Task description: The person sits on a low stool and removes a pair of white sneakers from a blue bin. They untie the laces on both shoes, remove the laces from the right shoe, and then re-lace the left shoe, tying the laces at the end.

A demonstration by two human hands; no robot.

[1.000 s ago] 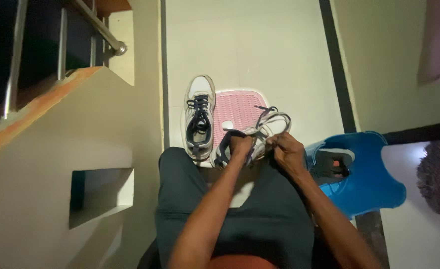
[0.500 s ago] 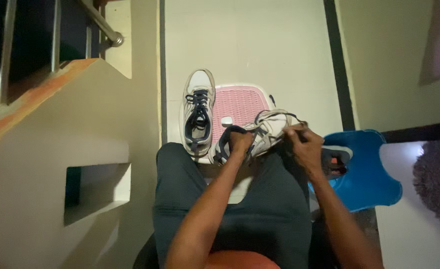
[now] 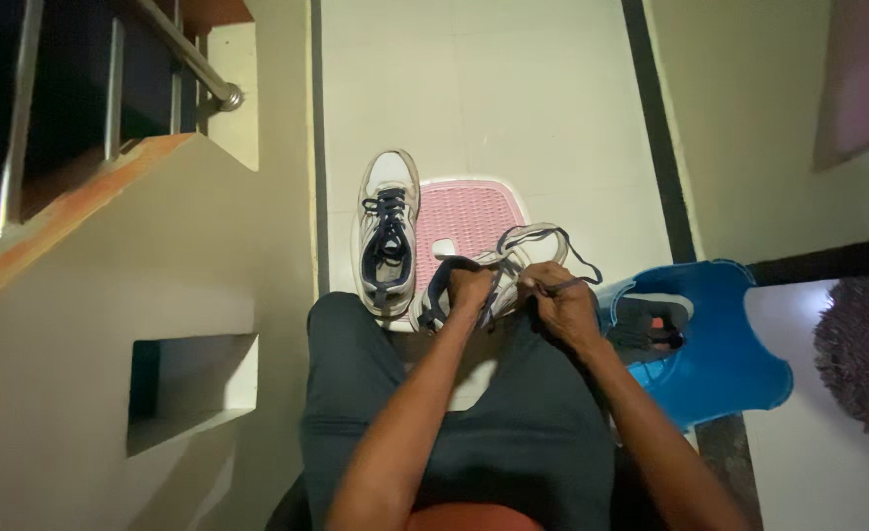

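We're seated, looking straight down past our knees at the floor. Left hand (image 3: pixel 471 288) has its fingers wrapped tight on the heel collar of the white sneaker (image 3: pixel 498 270) we hold above our lap. Right hand (image 3: pixel 557 300) has fingers pinched narrow on a dark lace (image 3: pixel 580 280), which loops out past the shoe's toe end. The held shoe lies tilted, toe pointing up and right in the view, partly over the pink mat (image 3: pixel 469 216).

Second white sneaker (image 3: pixel 386 231) with dark laces stands on the floor (image 3: pixel 493 88), sole down, toe pointing away from us, just beside the pink mat's left edge and touching or overlapping it; we cannot tell which. It sits just ahead of our left knee.

Blue plastic stool (image 3: pixel 719 344) is just right of our right forearm; a dark item with red bits lies on it, too dim to identify. Stair railing (image 3: pixel 174 49) and steps at upper left. Dark fuzzy rug (image 3: pixel 862 344) at the far right edge.
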